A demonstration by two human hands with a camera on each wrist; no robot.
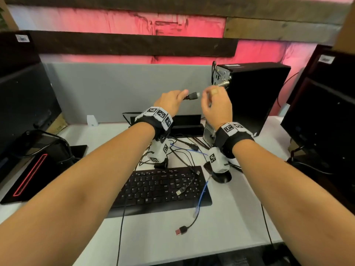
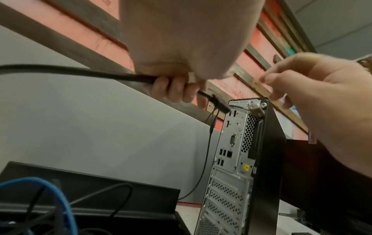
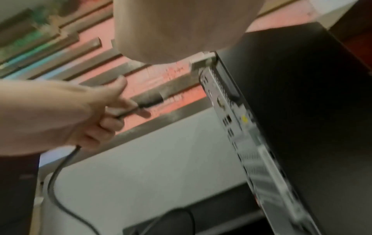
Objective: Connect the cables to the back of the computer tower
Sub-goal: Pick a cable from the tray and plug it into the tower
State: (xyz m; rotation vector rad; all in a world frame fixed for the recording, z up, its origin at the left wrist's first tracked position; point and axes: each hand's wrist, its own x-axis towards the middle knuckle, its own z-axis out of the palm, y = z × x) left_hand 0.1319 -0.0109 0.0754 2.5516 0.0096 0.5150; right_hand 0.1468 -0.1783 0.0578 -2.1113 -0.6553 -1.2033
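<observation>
The computer tower (image 1: 257,96) has matt black side panels and a bare, perforated metal rear plate (image 2: 231,182). The worktop (image 1: 163,242) looks smooth, pale and matt. Rough weathered wood planks (image 1: 134,45) line the wall.

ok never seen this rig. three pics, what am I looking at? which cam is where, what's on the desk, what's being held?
No robot: a person wearing cameras. The big view is from the head; the other two look along each wrist, from under the palm. The left hand grips a black cable plug, aimed at the rear panel of the computer tower, not yet plugged in. The right hand hovers beside it, fingers loosely curled, holding nothing. On the desk: a black keyboard, a blue cable, loose USB plugs and a tangle of black leads.
</observation>
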